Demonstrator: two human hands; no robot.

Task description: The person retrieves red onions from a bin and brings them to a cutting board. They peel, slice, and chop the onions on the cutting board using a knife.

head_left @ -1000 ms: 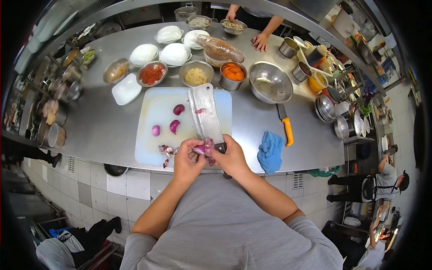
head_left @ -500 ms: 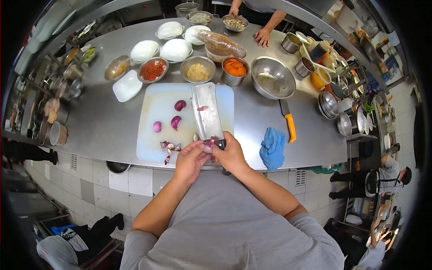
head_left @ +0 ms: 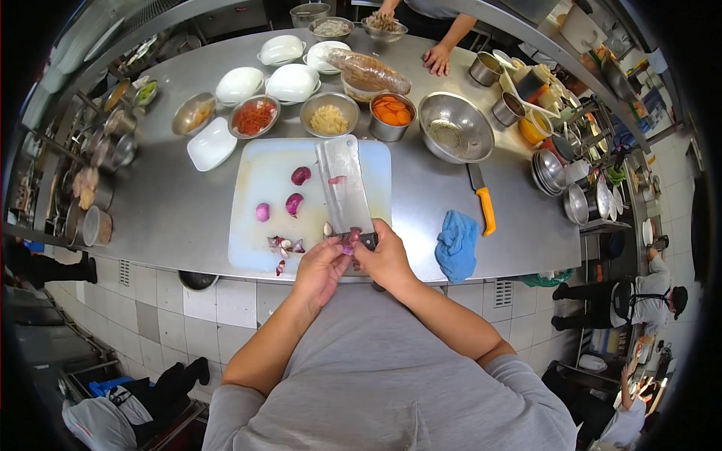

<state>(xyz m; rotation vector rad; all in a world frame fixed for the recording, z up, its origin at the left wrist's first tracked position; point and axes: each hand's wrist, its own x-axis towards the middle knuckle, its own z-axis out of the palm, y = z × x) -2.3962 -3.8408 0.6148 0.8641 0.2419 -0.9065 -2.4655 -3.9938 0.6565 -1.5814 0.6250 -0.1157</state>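
Near the front edge of the white cutting board (head_left: 252, 218), my left hand (head_left: 322, 269) pinches a small red onion piece (head_left: 347, 248). My right hand (head_left: 382, 255) is closed round the black handle of a broad cleaver (head_left: 344, 184), with its thumb and fingers also at the onion. The blade points away from me over the board, a bit of onion stuck on it. Left of the blade lie a dark red onion (head_left: 301, 176), a purple onion piece (head_left: 293, 204) and a paler one (head_left: 262, 212). Peelings (head_left: 284, 245) are scattered by my left hand.
Behind the board stand bowls of red strips (head_left: 255, 118), pale pieces (head_left: 329, 119) and orange slices (head_left: 391, 112). A large steel bowl (head_left: 456, 128), yellow-handled knife (head_left: 485, 207) and blue cloth (head_left: 456, 246) are on the right. Across the table, a person's hand (head_left: 436, 59) rests.
The cleaver blade has shifted slightly left since half a second ago. Across the table, the co-worker's other hand has lifted pieces at the bowl, which has moved a little left.
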